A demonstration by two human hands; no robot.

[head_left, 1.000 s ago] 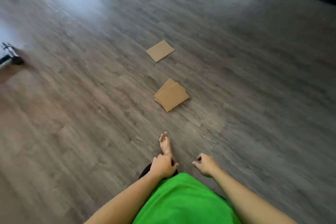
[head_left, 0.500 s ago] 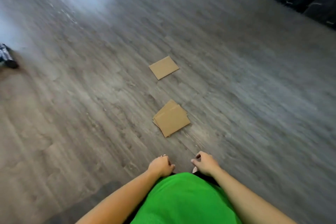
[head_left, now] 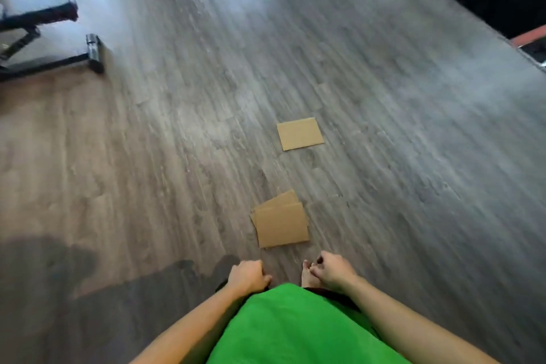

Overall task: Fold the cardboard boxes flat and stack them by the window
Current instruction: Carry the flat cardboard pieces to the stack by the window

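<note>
Nearest the camera was the person's green shirt [head_left: 295, 331], with both bare forearms reaching forward from it. The left hand [head_left: 247, 276] had its fingers curled into a loose fist and held nothing. The right hand [head_left: 332, 272] was also curled, thumb and fingertips close together, with nothing between them; so each grip was drawn together and empty. A bare foot [head_left: 307, 276] showed just under the right hand, partly hidden by it.

Just ahead of the hands, not touched by either, a small pile of flattened cardboard [head_left: 280, 223] lay on the wooden floor [head_left: 147, 186]. At least two pieces could be counted in it, the upper one turned slightly so a corner of the lower one stuck out at the far side; whether more lay underneath could not be told. Farther on, well apart from the pile and a little to the right, one single flat cardboard sheet [head_left: 300, 133] lay alone.

At the far left stood one black bench frame [head_left: 44, 38], blurred. Bright light reflected off the floor at the top.
</note>
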